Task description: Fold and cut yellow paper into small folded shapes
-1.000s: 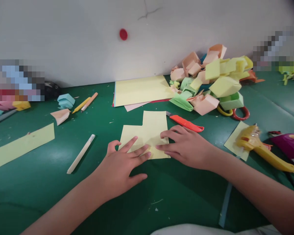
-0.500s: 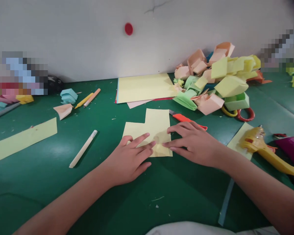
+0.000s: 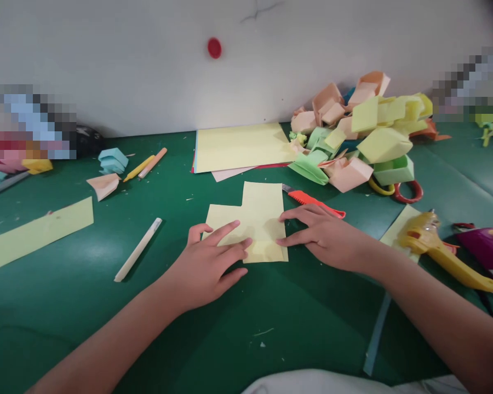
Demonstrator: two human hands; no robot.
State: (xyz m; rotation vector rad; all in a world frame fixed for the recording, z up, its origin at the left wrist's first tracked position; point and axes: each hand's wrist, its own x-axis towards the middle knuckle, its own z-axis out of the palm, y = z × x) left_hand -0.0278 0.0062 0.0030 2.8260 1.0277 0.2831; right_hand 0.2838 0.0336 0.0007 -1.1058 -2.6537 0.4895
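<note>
- The pale yellow paper [image 3: 263,210] is lying flat on the green surface [image 3: 189,350], right about the centre of the frame. Its upper left corner is missing, so the outline is looking stepped; I'd guess that bit's done.
- A lighter band is running along its lower edge, so I'm reading that as a crease or fold. Can't tell which, and the left hand is hiding the lower left part.
- The left hand [image 3: 217,268] is resting on the paper from the lower left, grip spread, fingers fanned and not pinching anything.
- The right hand [image 3: 328,238] is touching the right edge with its fingertips, grip also spread loosely.
- So shaping is looking early to me: nothing is standing up on this piece yet, while the folded paper pieces [image 3: 384,145] are sitting heaped at the upper right, already shaped.
- The red cutter [image 3: 316,202] is lying just beyond the right hand, and the yellow glue gun [image 3: 423,235] is lying at the right of the frame. Neither hand is using them.
- More flat sheets [image 3: 238,150] are waiting at upper centre, so plenty of paper is sitting there unfolded.
</note>
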